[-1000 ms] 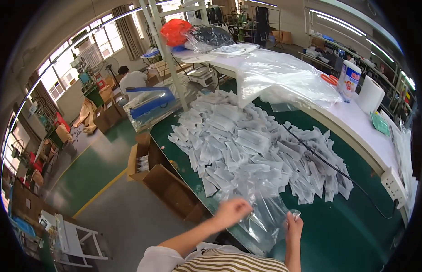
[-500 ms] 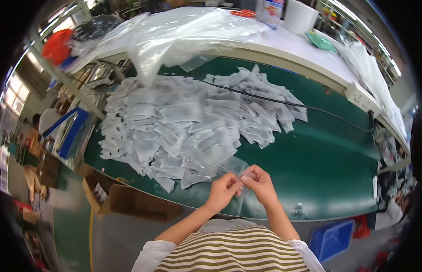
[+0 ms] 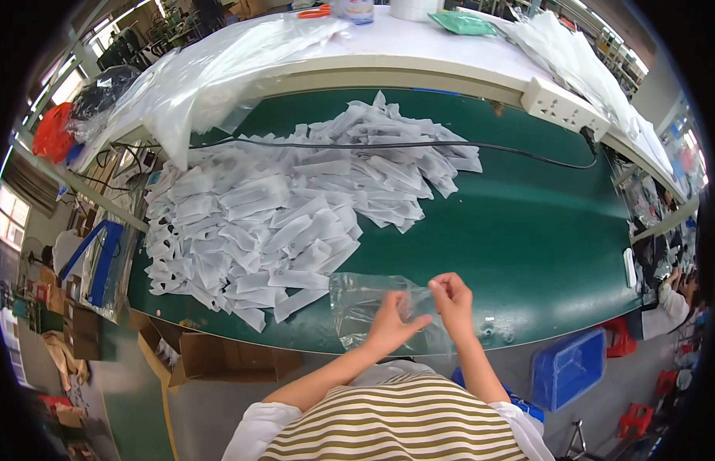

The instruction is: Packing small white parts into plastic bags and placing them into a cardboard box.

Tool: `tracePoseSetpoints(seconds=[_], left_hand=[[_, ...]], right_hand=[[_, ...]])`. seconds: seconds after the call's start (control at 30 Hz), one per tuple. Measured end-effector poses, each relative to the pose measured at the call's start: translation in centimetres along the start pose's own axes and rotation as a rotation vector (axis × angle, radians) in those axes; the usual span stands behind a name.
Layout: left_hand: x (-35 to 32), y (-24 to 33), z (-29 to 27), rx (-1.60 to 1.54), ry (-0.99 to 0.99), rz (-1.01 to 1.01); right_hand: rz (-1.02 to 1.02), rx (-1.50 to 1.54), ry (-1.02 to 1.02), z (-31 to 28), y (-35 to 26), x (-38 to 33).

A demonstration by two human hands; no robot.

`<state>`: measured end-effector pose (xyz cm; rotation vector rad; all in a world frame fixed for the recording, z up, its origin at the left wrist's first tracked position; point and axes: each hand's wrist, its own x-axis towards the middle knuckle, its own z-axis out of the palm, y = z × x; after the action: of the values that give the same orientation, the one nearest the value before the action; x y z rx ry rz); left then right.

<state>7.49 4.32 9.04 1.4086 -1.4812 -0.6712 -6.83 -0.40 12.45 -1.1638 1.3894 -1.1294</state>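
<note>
A clear plastic bag (image 3: 350, 306) lies spread over the near edge of the green table, in front of me. My left hand (image 3: 394, 324) is at the bag's right part, thumb and fingers apart, the fingers seen partly through the film. My right hand (image 3: 454, 307) pinches the bag's right edge between thumb and fingertips. Left of the bag and beyond it spreads a large heap of small, flat, whitish translucent pieces (image 3: 253, 196), like little pouches. The lowest of them come close to the bag's left edge.
A black cable (image 3: 419, 144) crosses the heap to a white power strip (image 3: 561, 107) on the raised shelf. Large clear plastic sheets (image 3: 219, 69) hang off that shelf. A cardboard box (image 3: 227, 358) and a blue bin (image 3: 569, 370) stand below the green table (image 3: 526, 230).
The bag, bunched between both hands before, is now spread flatter. My left hand has come off its pinch and opened; the right hand has moved slightly right. The view has shifted.
</note>
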Motion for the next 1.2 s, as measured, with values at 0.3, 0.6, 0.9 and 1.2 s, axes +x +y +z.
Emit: tracePoseSetpoints(seconds=[0.3,0.6,0.9,1.2], left_hand=[[2.0,-2.5,2.3,-0.766,-0.090,-0.819],[1.3,3.7,6.6,-0.097,-0.368,-0.109],[3.5,2.4,10.7,0.270,-0.620,0.217],[8.0,-2.6,19.2,0.001,-0.474,0.384]], right_hand=[[-0.510,-0.374,0.219,-7.0,-1.7,1.3],[-0.549,-0.538,-0.565,-6.6,4.3,1.0],[-0.182,-0.666,0.174,-9.3,9.4,10.4],[-0.372,-0.978,-0.593,-12.7,4.2,1.8]])
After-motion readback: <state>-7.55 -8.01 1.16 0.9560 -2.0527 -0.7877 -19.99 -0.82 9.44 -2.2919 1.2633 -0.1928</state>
